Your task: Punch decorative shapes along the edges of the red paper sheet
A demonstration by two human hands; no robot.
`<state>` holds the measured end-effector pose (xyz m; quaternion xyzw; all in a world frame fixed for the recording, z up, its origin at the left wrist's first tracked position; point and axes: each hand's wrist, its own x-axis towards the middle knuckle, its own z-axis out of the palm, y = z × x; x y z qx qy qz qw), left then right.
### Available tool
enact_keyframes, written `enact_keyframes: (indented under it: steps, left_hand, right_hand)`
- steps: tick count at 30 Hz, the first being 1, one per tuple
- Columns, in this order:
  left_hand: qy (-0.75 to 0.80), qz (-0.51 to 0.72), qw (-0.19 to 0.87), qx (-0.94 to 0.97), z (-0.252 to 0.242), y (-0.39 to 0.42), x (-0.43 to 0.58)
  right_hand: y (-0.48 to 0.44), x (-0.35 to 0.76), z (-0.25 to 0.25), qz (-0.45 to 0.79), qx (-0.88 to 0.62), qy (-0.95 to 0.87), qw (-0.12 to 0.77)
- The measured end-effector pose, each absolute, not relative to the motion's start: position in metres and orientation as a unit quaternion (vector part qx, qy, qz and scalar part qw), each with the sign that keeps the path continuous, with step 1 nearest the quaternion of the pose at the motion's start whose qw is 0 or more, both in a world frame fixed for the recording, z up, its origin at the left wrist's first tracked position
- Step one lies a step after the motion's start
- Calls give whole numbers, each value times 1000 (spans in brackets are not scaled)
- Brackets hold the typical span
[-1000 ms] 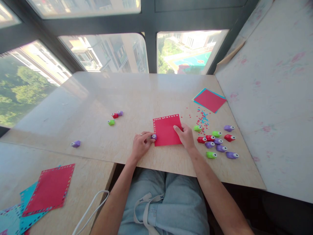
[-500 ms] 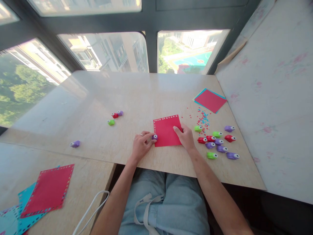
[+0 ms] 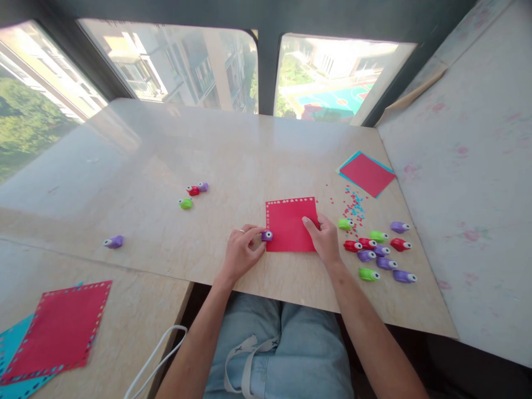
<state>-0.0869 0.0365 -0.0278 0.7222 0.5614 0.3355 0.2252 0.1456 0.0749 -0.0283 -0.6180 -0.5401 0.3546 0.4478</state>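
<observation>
A square sheet of red paper (image 3: 288,227) lies in front of me, with small punched holes along its top edge and the upper part of its left edge. My left hand (image 3: 245,250) is closed around a small purple craft punch (image 3: 267,236), which sits on the sheet's left edge near the lower corner. At the sheet's right edge, my right hand (image 3: 326,238) grips the paper, thumb on top and fingers mostly hidden beneath.
Several green, red and purple punches (image 3: 386,264) stand at right, near red and blue confetti (image 3: 354,206) and stacked coloured paper (image 3: 368,174). More punches (image 3: 193,190) stand at left. Punched sheets (image 3: 62,327) and a white cable (image 3: 155,354) lie at lower left.
The view has tilted down and shifted slightly. My left hand still holds the purple punch at the sheet's left edge, and my right hand keeps its grip on the paper.
</observation>
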Motion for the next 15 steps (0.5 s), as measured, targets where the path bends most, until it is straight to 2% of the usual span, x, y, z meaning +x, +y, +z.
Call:
enact_keyframes:
  steps: [15]
  left_hand:
    - [565, 329, 232, 720, -26, 37, -86]
  right_hand:
    - [75, 147, -25, 441, -615, -478, 446]
